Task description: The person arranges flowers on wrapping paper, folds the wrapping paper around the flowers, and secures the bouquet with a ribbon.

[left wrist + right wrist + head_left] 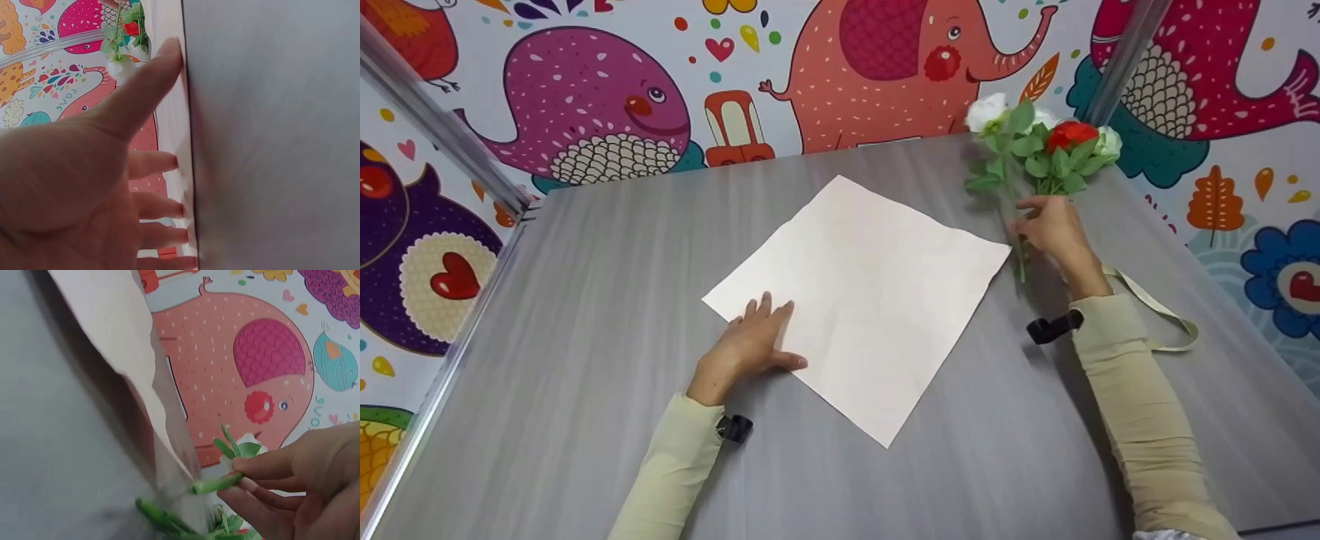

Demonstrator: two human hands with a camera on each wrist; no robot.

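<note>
White flower (987, 114) held at two o'clock from pale paper sheet (862, 300), stem axis near twelve-to-six, pinched by right hand (1056, 234), nearer. Paper edge touched at eight o'clock by left hand (751, 341), fingers spread; hands well apart.

Left hand (73, 174) is touching paper (173, 126), fingers (157, 162) spreading along its edge. Gray counter (270, 135) is filling right side. Flowers (119, 66) are showing upper left, patterned wall (73, 93) is standing behind.

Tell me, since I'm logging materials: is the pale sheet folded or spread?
Spread: the pale sheet lies open on the table, all four corners showing in the head view, one edge wavy.
</note>
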